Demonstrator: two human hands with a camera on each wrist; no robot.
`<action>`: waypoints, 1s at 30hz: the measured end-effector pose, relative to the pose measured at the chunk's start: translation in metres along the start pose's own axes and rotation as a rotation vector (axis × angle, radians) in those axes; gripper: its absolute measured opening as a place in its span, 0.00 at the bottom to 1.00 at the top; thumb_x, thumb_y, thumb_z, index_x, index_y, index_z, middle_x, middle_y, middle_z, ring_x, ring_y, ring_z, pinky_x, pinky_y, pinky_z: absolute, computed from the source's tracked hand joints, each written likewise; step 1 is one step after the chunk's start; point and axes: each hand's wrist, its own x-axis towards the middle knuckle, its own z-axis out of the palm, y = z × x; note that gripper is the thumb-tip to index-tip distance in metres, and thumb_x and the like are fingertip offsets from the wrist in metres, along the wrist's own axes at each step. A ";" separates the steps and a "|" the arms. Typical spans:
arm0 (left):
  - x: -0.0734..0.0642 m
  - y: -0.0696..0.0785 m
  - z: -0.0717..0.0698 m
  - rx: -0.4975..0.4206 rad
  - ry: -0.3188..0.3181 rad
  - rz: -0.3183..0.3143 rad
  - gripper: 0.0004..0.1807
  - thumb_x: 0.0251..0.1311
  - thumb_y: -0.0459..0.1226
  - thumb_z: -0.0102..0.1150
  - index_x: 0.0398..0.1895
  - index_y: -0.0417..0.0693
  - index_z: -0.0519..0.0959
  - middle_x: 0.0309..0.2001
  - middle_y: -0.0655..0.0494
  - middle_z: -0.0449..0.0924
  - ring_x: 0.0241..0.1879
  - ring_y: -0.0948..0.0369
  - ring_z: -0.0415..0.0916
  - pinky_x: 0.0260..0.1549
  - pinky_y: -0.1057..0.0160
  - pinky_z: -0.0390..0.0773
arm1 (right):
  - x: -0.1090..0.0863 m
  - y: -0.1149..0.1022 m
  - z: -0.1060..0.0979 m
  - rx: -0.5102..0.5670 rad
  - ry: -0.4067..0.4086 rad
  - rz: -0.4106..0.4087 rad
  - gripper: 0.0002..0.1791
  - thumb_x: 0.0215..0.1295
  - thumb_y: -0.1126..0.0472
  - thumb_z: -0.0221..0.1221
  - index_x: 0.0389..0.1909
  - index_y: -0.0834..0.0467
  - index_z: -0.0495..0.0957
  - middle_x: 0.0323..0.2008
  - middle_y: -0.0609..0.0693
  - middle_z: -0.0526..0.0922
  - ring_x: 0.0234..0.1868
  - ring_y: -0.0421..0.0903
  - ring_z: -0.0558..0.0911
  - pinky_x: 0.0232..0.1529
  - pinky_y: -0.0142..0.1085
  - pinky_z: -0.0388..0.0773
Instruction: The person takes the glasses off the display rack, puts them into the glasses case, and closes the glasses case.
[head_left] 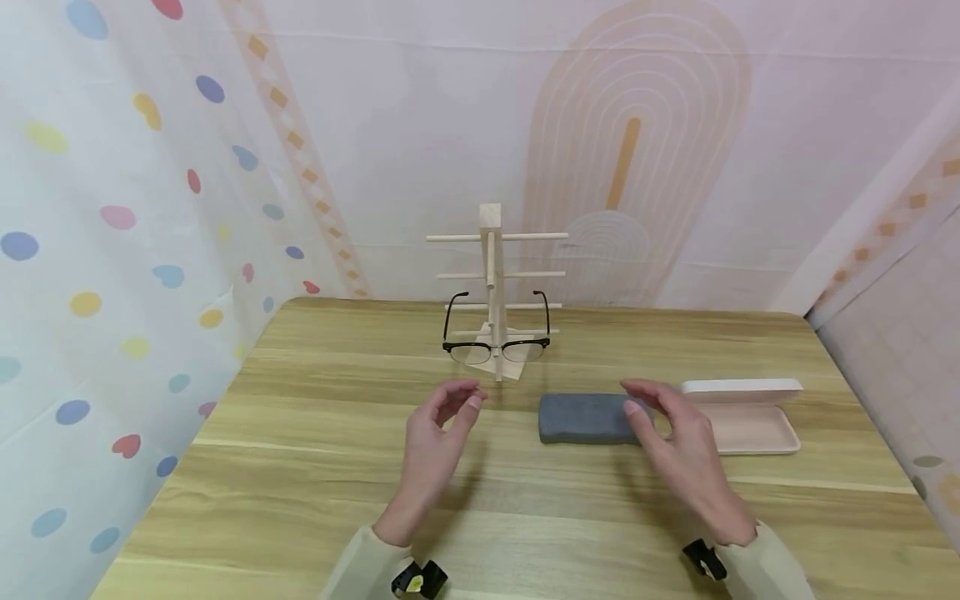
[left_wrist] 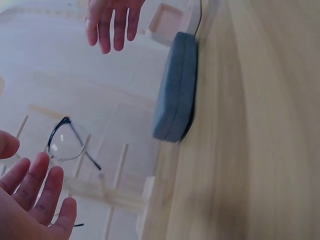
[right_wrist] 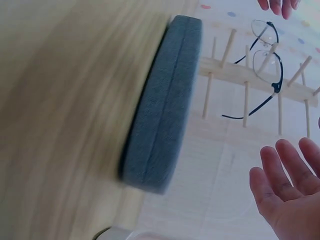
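Glasses point(head_left: 527, 342) on the stand point(head_left: 498, 292), near the far edge of the table point(head_left: 525, 517). I see left hand point(head_left: 437, 433) and right hand point(head_left: 684, 442) loosely bent, gripping nothing, room between. Grey case point(head_left: 585, 418) closed, contents hidden; white case point(head_left: 757, 427) open, pink lining showing.

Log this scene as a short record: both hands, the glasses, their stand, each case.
Left hand: holding nothing, fingers relaxed, nearer the person than the stand
Right hand: holding nothing, fingers relaxed, apart from the grey case
Glasses: dark upper rims, temples unfolded, resting on the stand
Stand: wooden, several rows of pegs
Grey case: closed, lying on the table
Pale case: open, pinkish inside, right of the grey case
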 end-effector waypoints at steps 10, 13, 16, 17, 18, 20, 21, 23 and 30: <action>0.009 0.005 -0.022 -0.042 0.089 0.036 0.12 0.71 0.29 0.61 0.54 0.34 0.80 0.48 0.41 0.86 0.49 0.54 0.84 0.50 0.69 0.81 | 0.013 -0.013 0.012 0.036 0.018 -0.032 0.15 0.75 0.62 0.60 0.59 0.57 0.81 0.55 0.50 0.85 0.57 0.45 0.81 0.60 0.20 0.70; 0.012 0.005 -0.027 -0.041 0.109 0.031 0.12 0.71 0.29 0.61 0.54 0.36 0.80 0.48 0.41 0.86 0.48 0.58 0.83 0.49 0.69 0.81 | 0.018 -0.016 0.015 0.053 0.014 -0.039 0.15 0.76 0.62 0.60 0.59 0.58 0.81 0.56 0.50 0.85 0.57 0.48 0.82 0.61 0.20 0.70; 0.014 0.005 -0.032 -0.030 0.120 0.026 0.12 0.72 0.30 0.60 0.55 0.36 0.80 0.49 0.42 0.86 0.48 0.59 0.83 0.48 0.70 0.81 | 0.022 -0.019 0.019 0.064 0.014 -0.028 0.15 0.76 0.61 0.60 0.59 0.58 0.81 0.56 0.50 0.85 0.58 0.48 0.82 0.60 0.21 0.71; 0.015 0.005 -0.034 -0.026 0.121 0.027 0.12 0.72 0.31 0.60 0.55 0.36 0.79 0.49 0.42 0.86 0.48 0.59 0.82 0.48 0.70 0.80 | 0.023 -0.020 0.020 0.065 0.015 -0.020 0.15 0.76 0.60 0.60 0.59 0.58 0.81 0.56 0.50 0.85 0.58 0.48 0.82 0.60 0.22 0.71; 0.016 0.005 -0.036 -0.022 0.123 0.027 0.13 0.73 0.31 0.60 0.56 0.35 0.79 0.49 0.43 0.85 0.48 0.60 0.82 0.49 0.70 0.80 | 0.025 -0.021 0.021 0.070 0.016 -0.013 0.15 0.77 0.59 0.60 0.59 0.58 0.81 0.56 0.50 0.85 0.59 0.48 0.82 0.60 0.22 0.72; 0.019 0.005 -0.038 -0.015 0.123 0.030 0.14 0.73 0.32 0.60 0.57 0.34 0.78 0.50 0.43 0.85 0.49 0.60 0.81 0.50 0.70 0.80 | 0.028 -0.024 0.023 0.073 0.019 -0.005 0.15 0.77 0.57 0.59 0.59 0.58 0.81 0.57 0.50 0.84 0.59 0.47 0.82 0.60 0.22 0.72; 0.020 0.005 -0.040 -0.008 0.122 0.032 0.15 0.73 0.33 0.60 0.57 0.34 0.78 0.51 0.43 0.84 0.50 0.60 0.81 0.51 0.71 0.79 | 0.029 -0.024 0.025 0.075 0.022 -0.004 0.15 0.77 0.57 0.59 0.59 0.58 0.81 0.57 0.51 0.84 0.59 0.48 0.82 0.59 0.22 0.72; 0.023 0.005 -0.042 0.002 0.120 0.026 0.16 0.74 0.34 0.60 0.58 0.34 0.78 0.52 0.44 0.84 0.52 0.61 0.80 0.52 0.71 0.79 | 0.033 -0.025 0.028 0.084 0.029 -0.004 0.15 0.77 0.57 0.59 0.59 0.58 0.80 0.57 0.51 0.84 0.59 0.48 0.82 0.59 0.23 0.73; 0.033 0.005 -0.047 -0.013 0.102 -0.013 0.17 0.74 0.37 0.60 0.61 0.39 0.77 0.59 0.44 0.82 0.59 0.57 0.78 0.56 0.70 0.77 | 0.044 -0.028 0.036 0.093 0.014 0.002 0.17 0.78 0.55 0.58 0.61 0.58 0.80 0.58 0.51 0.84 0.59 0.48 0.82 0.61 0.40 0.78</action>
